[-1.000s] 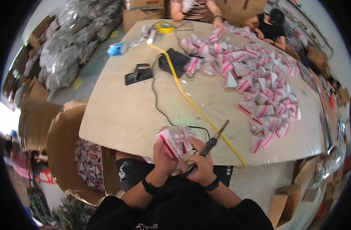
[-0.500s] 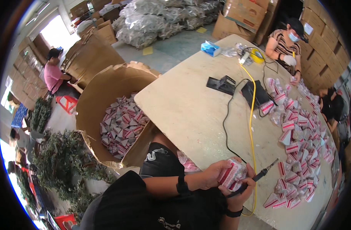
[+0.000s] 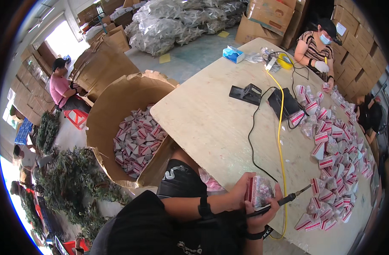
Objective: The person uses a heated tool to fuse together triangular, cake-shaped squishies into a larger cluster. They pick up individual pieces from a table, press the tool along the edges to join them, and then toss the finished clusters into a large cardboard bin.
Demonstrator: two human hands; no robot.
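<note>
Workshop, as I see it remotely: stacked cartons (image 3: pixel 358 49), heaped silvery bundles (image 3: pixel 173 25), a broad worktable (image 3: pixel 211 114) bearing small packets (image 3: pixel 327 161), several workers (image 3: pixel 315 51).

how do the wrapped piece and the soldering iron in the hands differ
The wrapped piece is chunky, the soldering iron slim. The piece is whitish with red, the iron mostly black. The left hand grips the piece; the right hand holds the iron. Both are hand-held.

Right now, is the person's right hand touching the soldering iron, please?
Touching: the head view shows the right hand gripping the soldering iron by its black handle.
</note>
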